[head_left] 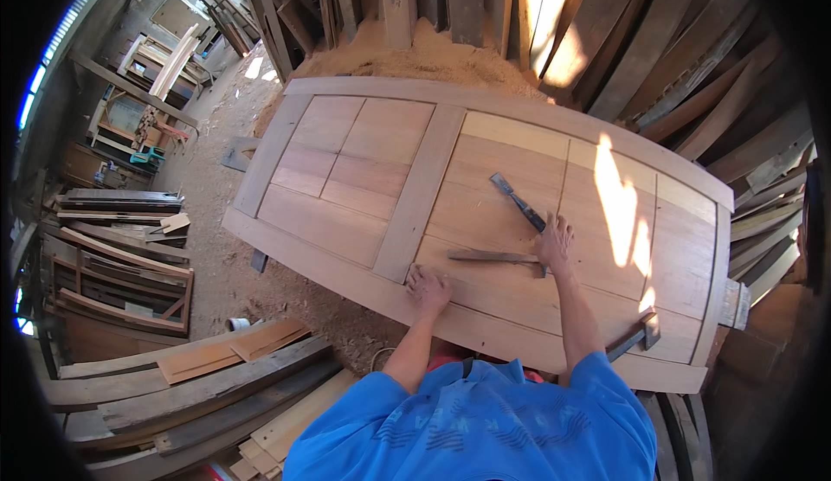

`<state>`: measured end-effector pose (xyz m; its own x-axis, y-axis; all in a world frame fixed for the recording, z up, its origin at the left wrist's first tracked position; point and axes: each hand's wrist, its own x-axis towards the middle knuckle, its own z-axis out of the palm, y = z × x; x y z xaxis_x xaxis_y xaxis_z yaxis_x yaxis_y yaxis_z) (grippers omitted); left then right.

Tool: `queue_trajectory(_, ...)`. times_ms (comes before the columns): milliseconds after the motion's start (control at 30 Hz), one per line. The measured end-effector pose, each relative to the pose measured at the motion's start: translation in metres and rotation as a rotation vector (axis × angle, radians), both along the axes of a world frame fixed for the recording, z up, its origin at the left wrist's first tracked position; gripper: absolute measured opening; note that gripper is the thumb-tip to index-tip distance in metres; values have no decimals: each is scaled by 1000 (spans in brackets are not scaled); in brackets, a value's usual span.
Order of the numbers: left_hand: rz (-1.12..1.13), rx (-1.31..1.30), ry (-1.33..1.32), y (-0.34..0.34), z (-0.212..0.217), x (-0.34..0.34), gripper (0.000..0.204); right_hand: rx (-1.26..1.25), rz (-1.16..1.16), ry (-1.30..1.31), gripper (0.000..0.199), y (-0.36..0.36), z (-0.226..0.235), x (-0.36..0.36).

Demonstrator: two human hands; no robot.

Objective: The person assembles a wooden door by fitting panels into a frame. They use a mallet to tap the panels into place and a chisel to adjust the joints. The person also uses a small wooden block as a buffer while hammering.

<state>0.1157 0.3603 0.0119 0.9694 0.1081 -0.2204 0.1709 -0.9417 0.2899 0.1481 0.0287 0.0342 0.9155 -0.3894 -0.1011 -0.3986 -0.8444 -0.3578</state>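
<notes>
A large wooden panel door [407, 204] lies flat in front of me. My left hand [428, 289] rests on its near side with fingers spread, at the foot of the cross rail, holding nothing. In my right hand [556, 243] is the dark handle end of a chisel [519, 206]. Its flat metal blade points away and to the left over the panel. Beside that hand lies a hammer with a wooden handle [493, 257]; its small head is partly behind my wrist. A second hammer-like tool [639, 336] lies at the near right edge of the door.
Sawdust [381, 53] heaps behind the door, with upright boards [640, 40] leaning at the back and right. Stacked planks [216, 394] lie at the near left. Curved wooden frames [121, 282] stand farther left. A wooden block [736, 304] sticks out under the right end.
</notes>
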Motion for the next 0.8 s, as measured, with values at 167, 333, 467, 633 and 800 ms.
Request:
queue_trajectory(167,-49,19,-1,14,5,15,61,5,26,255,56,8,-14,45)
queue_trajectory(333,-269,30,-174,29,-8,6,60,-11,61,169,40,11,-20,50)
queue_trajectory(467,-282,-44,13,34,-4,-1,60,193,83,106,36,40,46,70)
queue_trajectory(633,-434,-210,193,58,12,12,58,167,212,38,32,73,68,116)
queue_trajectory(800,-509,-294,230,79,4,18,56,26,358,53,20,107,86,155)
